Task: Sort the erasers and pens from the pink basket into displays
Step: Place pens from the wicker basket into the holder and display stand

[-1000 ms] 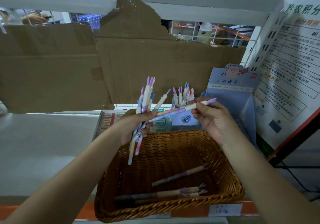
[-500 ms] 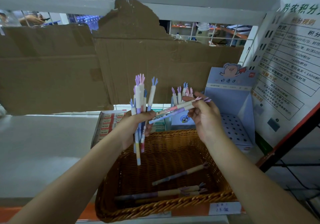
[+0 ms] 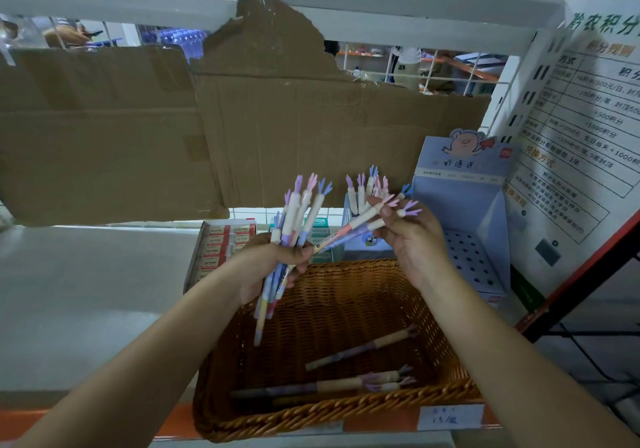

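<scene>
- The step in hand looks like gathering: pens are being collected out of the basket (image 3: 346,423) into one bunch before they go to a display
- The left hand (image 3: 270,267) is closed in a fist round a bundle of pens (image 3: 299,215), held above the basket's far left corner with the frilled caps up and the tips hanging below the fist
- The right hand (image 3: 415,243) pinches two pens (image 3: 349,231) near their cap ends between thumb and fingers; their tips slant down to the left and reach the left fist
- The basket, woven and brown-looking in this light, sits at the front edge of the shelf (image 3: 86,291); about four loose pens (image 3: 360,347) lie on its floor, and I see no erasers in it
- A small pen display (image 3: 372,241) with pens standing in it is just behind the basket, partly hidden by the right hand; a larger blue display (image 3: 464,260) with empty holes stands to its right, and an eraser box (image 3: 221,239) to its left
- The next move probably calls for sliding the two pens into the left hand's bundle, caps aligned, without loosening the fist so far that the others slip out
- The job seems well along, with the basket's last pens left to pick up and the bundle not yet slotted into a display
</scene>
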